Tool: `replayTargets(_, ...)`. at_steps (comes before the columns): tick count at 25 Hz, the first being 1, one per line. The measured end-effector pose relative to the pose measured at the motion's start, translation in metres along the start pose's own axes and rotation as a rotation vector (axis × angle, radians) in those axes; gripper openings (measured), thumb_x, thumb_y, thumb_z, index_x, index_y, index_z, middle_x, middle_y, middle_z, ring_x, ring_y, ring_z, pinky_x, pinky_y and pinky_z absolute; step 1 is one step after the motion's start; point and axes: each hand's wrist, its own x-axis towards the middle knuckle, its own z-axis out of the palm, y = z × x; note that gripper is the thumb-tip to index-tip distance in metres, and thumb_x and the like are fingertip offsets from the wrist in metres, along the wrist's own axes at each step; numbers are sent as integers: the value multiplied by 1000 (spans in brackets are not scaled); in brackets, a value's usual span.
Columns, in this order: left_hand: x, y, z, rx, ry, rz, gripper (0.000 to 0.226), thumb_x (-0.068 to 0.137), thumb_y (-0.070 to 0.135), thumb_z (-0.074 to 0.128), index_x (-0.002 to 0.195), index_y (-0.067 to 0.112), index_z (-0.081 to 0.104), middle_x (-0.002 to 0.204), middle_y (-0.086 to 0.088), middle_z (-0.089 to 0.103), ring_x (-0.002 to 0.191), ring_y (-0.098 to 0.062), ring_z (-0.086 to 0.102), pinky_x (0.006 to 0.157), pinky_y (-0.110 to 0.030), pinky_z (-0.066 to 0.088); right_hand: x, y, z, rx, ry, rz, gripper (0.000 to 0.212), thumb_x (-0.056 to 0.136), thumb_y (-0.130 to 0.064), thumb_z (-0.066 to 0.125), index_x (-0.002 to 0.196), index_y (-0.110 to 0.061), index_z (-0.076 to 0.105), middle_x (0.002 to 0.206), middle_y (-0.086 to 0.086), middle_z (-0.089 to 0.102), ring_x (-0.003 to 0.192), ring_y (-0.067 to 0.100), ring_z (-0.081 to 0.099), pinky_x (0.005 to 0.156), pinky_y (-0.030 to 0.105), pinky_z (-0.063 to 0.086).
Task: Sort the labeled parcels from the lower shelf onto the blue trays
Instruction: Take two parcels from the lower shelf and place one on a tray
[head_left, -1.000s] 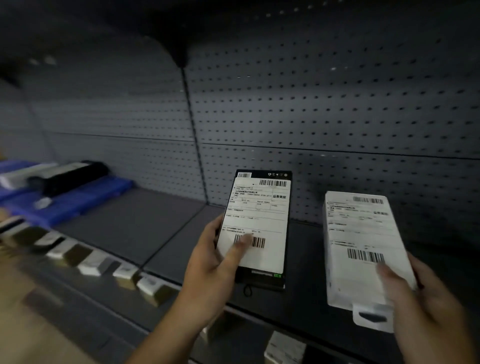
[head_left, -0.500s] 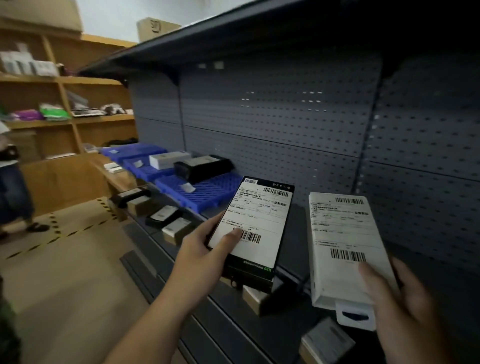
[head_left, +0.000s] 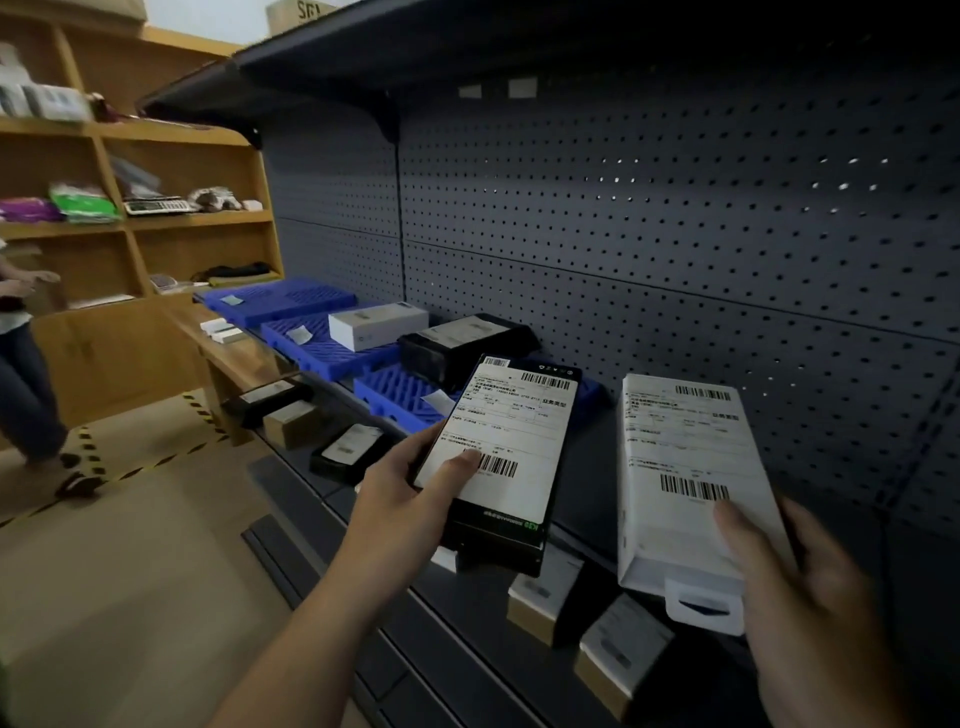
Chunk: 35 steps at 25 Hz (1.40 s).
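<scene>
Head view: black box (head_left: 504, 441) clasped in left hand (head_left: 405, 499), white box (head_left: 680, 467) in right hand (head_left: 810, 582); labels are to be matched to blue trays (head_left: 384, 389).

**Stockroom or parcel-sorting area of a shop.** Dark metal rack shelving (head_left: 519, 41) with a perforated back panel (head_left: 675, 234) carries ribbed blue trays (head_left: 280, 301) and boxed goods. A lower shelf (head_left: 447, 613) holds a row of small labelled boxes (head_left: 349, 451). A black parcel (head_left: 509, 447) and a white parcel (head_left: 685, 467) each bear a printed shipping label with barcodes. Wooden shelving (head_left: 197, 221) at left stores bagged goods and what appears to be a weighing scale (head_left: 156, 207). Yellow-and-black striped tape (head_left: 199, 410) marks the floor. A cardboard carton (head_left: 301, 13) sits on top of the rack.
</scene>
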Motion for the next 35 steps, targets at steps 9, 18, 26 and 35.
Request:
replayTargets(9, 141, -12, -25, 6, -184, -33, 24, 95, 30, 67, 115, 42, 62, 99, 24, 76, 88, -4, 76, 64, -15, 57, 66, 12, 103, 116, 116, 2, 31, 88, -39, 74, 119, -37, 70, 100, -16, 79, 86, 4, 76, 70, 32, 59)
replayTargets(18, 264, -41, 2, 1, -505, -73, 31, 97, 32, 67, 127, 27, 67, 105, 14, 79, 93, 2, 73, 72, -12, 55, 76, 9, 153, 25, 520, -19, 33, 81, -46, 78, 113, -46, 72, 100, -18, 79, 85, 4, 77, 84, 41, 59)
replayTargets(26, 312, -70, 28, -10, -628, -209, 10, 101, 28, 62, 108, 32, 67, 101, 13, 74, 82, 2, 72, 68, -11, 54, 57, 11, 194, -74, 790, -6, 58, 64, -65, 76, 119, -46, 69, 100, -17, 79, 88, 13, 78, 84, 50, 62)
replayTargets(35, 304, -73, 39, 242, -672, -63, 47, 106, 26, 50, 151, 15, 40, 143, -1, 56, 110, -6, 53, 82, -12, 42, 54, 11, 186, -44, 757, -10, 44, 78, -50, 79, 120, -46, 69, 107, -14, 78, 93, 16, 78, 69, 45, 65)
